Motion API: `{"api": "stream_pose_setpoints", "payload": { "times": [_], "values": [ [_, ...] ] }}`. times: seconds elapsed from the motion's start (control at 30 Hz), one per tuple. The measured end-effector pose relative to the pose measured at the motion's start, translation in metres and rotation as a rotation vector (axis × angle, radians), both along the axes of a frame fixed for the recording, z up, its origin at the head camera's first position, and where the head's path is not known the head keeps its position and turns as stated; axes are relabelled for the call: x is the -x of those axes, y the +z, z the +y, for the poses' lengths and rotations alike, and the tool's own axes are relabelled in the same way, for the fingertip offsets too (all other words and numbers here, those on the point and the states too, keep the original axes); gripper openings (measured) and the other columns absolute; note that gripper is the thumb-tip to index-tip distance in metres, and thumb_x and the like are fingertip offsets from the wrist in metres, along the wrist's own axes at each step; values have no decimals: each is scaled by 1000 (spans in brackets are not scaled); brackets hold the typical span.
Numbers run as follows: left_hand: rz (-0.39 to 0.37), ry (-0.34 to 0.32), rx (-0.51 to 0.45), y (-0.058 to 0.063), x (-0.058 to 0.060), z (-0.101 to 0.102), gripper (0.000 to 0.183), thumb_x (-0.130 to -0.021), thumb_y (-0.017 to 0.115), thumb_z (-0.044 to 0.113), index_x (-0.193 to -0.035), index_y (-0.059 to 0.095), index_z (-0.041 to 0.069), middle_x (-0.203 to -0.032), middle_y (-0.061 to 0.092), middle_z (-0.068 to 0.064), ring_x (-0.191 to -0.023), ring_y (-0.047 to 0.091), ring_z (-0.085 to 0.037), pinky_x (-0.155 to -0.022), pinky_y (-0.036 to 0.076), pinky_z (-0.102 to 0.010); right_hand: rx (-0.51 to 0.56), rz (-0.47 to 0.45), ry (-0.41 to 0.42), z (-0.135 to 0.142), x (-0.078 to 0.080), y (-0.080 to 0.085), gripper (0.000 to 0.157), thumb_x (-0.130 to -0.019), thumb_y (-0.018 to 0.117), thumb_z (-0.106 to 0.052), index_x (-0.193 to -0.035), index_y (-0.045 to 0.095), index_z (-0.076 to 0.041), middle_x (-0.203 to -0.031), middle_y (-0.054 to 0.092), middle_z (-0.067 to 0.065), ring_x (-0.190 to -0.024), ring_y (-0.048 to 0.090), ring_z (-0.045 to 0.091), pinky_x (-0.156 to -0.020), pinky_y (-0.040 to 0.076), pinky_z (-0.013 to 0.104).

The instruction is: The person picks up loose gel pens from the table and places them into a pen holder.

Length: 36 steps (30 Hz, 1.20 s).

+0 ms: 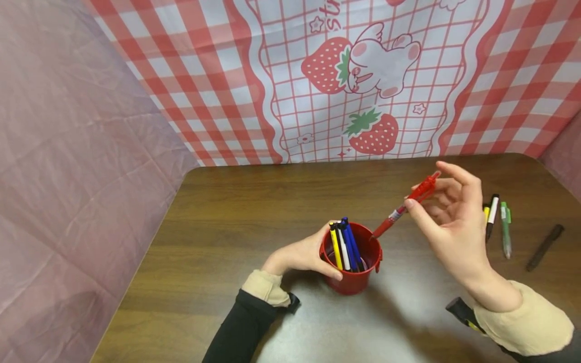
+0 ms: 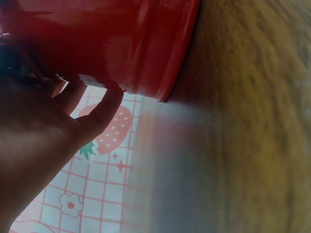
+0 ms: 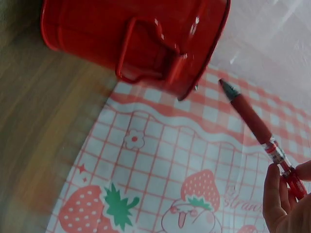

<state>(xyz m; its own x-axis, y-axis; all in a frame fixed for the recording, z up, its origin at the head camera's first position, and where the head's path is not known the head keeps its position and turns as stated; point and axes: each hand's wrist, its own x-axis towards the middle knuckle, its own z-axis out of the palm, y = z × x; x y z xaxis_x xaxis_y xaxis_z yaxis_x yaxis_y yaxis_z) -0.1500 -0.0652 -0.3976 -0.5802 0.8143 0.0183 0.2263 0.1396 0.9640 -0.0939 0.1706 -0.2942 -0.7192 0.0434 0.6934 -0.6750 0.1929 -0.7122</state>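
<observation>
While my left hand [image 1: 306, 256] gripped the red bucket [image 1: 348, 285] on the tabletop [image 1: 218, 227], pens [image 1: 350, 243] inside, a red pen [image 1: 388, 222] hung near its right rim, pinched by my right hand [image 1: 458, 242]; the inserting step seemed to call for lowering its tip.

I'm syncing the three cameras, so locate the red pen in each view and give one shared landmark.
Head: red pen, right of centre, in the right hand.
Left wrist: not in it.
Right wrist: right side, tip pointing up and left.
Shared landmark: the red bucket, in all three.
</observation>
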Motion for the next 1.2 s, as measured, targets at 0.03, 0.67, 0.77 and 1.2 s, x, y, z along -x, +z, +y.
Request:
{"api": "stream_pose_setpoints", "payload": {
  "times": [0.03, 0.67, 0.77, 1.2],
  "values": [
    [-1, -1, 3, 1, 0, 0, 86, -68, 77, 6, -133, 23, 20, -128, 42, 2, -114, 44, -7, -95, 41, -23, -43, 4, -16, -2, -1, -1, 69, -71, 60, 22, -131, 32, 5, -96, 55, 2, -83, 59, 8, -74, 49, 11],
    [6, -12, -3, 1, 1, 0, 85, -69, 77, 5, -132, 22, 18, -126, 44, 0, -112, 46, -8, -95, 42, -23, -468, 42, -97, -23, 13, -46, 52, -69, 73, 7, -116, 57, -6, -85, 62, 1, -76, 57, 2, -67, 47, 10],
    [12, -13, 0, 0, 1, 0, 86, -68, 78, 5, -132, 22, 18, -125, 44, 0, -112, 47, -7, -95, 41, -23, -522, 40, -92, -25, 14, -51, 48, -71, 73, 2, -115, 59, -9, -84, 62, -2, -75, 57, 4, -67, 46, 12],
    [-6, 6, 31, 0, 0, -1, 83, -69, 78, 6, -131, 23, 18, -122, 46, 2, -108, 49, -6, -93, 43, -24, -622, -18, -104, -32, 17, -62, 41, -71, 76, -7, -110, 64, -12, -90, 58, -5, -74, 58, 6, -67, 49, 19]
  ]
}}
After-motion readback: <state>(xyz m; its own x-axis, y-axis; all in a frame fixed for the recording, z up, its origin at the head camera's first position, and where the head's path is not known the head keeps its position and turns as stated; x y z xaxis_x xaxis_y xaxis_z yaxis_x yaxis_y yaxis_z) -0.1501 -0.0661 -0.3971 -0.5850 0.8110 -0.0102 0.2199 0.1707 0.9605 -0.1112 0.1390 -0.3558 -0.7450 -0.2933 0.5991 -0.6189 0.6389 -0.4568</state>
